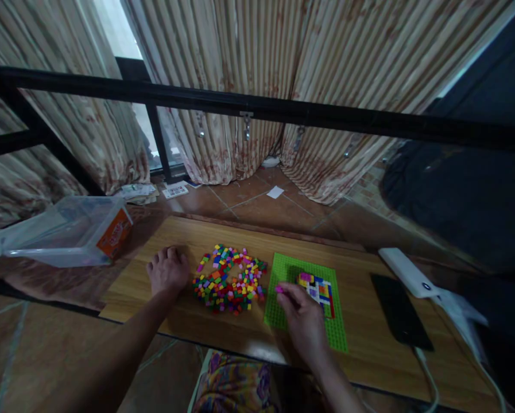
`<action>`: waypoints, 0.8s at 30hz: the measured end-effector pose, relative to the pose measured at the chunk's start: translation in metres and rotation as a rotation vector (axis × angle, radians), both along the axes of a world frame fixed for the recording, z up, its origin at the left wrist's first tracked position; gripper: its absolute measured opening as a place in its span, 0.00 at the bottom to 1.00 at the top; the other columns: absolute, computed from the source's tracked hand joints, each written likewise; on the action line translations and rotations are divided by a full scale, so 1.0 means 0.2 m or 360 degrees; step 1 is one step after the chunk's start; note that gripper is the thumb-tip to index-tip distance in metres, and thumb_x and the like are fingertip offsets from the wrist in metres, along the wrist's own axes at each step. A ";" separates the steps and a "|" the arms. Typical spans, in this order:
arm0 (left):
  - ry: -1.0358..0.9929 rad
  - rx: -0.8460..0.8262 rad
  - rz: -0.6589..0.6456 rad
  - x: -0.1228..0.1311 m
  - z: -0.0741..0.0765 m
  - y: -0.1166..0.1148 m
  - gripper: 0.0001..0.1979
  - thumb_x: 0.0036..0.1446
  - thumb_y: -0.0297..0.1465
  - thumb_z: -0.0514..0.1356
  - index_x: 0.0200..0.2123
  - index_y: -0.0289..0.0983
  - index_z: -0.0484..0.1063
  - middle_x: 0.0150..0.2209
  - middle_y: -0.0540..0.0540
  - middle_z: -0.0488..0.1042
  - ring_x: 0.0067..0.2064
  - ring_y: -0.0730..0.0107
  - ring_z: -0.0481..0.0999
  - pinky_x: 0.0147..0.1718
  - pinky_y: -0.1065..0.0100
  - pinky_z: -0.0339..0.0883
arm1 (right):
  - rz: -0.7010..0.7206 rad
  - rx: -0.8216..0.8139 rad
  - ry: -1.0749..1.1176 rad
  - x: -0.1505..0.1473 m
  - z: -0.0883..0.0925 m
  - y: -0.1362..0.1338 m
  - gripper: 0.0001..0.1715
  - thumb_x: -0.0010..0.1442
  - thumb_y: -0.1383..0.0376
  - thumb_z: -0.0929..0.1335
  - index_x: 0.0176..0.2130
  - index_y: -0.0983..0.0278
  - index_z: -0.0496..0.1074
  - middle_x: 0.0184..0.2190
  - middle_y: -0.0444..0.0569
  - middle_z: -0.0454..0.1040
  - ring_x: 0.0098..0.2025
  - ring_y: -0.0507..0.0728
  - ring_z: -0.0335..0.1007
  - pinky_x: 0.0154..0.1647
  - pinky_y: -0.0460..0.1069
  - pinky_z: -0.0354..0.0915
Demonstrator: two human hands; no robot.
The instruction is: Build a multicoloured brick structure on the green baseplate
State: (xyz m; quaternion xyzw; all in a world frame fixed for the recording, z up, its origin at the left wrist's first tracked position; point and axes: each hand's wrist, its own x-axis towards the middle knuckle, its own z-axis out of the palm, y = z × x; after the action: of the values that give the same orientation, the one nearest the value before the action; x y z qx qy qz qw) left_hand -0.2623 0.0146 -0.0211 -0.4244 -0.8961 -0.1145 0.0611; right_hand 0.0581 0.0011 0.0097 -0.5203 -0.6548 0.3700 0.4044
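A heap of small coloured bricks (229, 279) lies in the middle of a low wooden table (369, 350). Right of it sits a green baseplate (289, 269) with a small patch of bricks (320, 288) built on it. My right hand (302, 318) rests over the baseplate's near left part, fingertips pinched on a small pink brick (279, 289). My left hand (167, 269) lies knuckles up on the table just left of the heap, fingers curled under, touching no brick that I can see.
A clear plastic box (63, 229) with an orange label lies tilted left of the table. A black phone (400, 310) and a white power bank (407, 271) with cables lie at the table's right. A black rail and curtains stand behind.
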 end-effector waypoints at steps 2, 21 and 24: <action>-0.0005 -0.0016 0.0005 0.00 0.01 0.00 0.24 0.62 0.38 0.44 0.53 0.32 0.68 0.54 0.32 0.69 0.56 0.45 0.65 0.52 0.48 0.58 | -0.0143 0.0011 -0.0034 0.14 0.00 0.02 0.15 0.61 0.55 0.65 0.40 0.60 0.76 0.41 0.51 0.78 0.43 0.59 0.74 0.46 0.53 0.67; -0.0014 -0.0148 0.0030 0.02 0.06 0.01 0.24 0.62 0.38 0.44 0.54 0.31 0.66 0.55 0.31 0.68 0.57 0.45 0.64 0.52 0.50 0.59 | -0.0265 0.0061 -0.0704 0.45 -0.01 0.30 0.14 0.56 0.57 0.65 0.35 0.61 0.76 0.32 0.49 0.79 0.34 0.58 0.74 0.37 0.51 0.65; -0.0011 -0.0150 0.0038 0.02 0.05 0.01 0.24 0.62 0.39 0.44 0.53 0.31 0.67 0.55 0.31 0.67 0.56 0.44 0.64 0.51 0.49 0.59 | -0.0348 -0.0013 -0.0578 0.44 -0.01 0.30 0.15 0.54 0.57 0.66 0.37 0.62 0.75 0.31 0.50 0.80 0.33 0.58 0.75 0.36 0.51 0.66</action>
State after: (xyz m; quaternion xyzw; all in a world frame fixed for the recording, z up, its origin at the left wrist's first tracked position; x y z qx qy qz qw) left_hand -0.2593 0.0173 -0.0105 -0.4156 -0.9058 -0.0728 0.0393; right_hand 0.1465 0.0615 0.0084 -0.6480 -0.6552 0.2267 0.3155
